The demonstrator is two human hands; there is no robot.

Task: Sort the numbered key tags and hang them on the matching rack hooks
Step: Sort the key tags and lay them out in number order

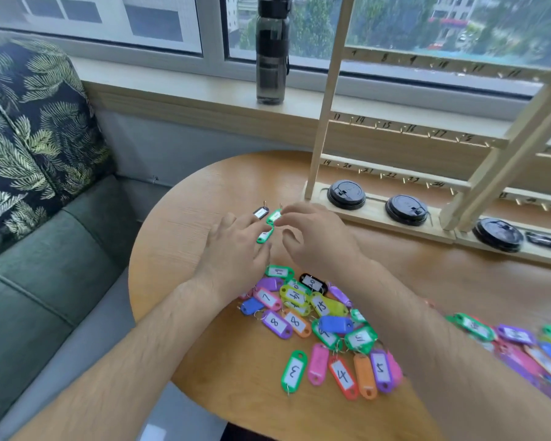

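Head view, everything placed against the rack (318,160):

Shows three key tags set apart on the worktop (185,243) just left of the rack's base: a black tag (261,213) farthest from the rack, an upper green tag (273,217) beside it on the rack side, a lower green tag (264,236) just nearer the person. Long axes all slanted alike, ring ends pointing away from the person.

Left hand (236,246): on the far side of these tags from the rack, laid flat, fingers nearly straight and a little spread, tips resting on the lower green tag.

Right hand (315,240): between the three tags and the rack's base, so the nearer hand to the hooks (402,131). Fingers curled, index tip at the upper green tag. Cannot tell whether thumb and finger actually pinch it or only nudge it.

Pile (315,316) of mixed-colour tags: in front of the rack toward the person, between and under both forearms, with 3, 4, 5, 7, 8, 14 and 15 legible. Trails on along the rack's front to the right.

Rack rails numbered by hand, every hook in view bare. Looks like sorting only, hanging not yet started. Probably calls next for a firm pinch at a ring end, then a lift rackward with the right hand
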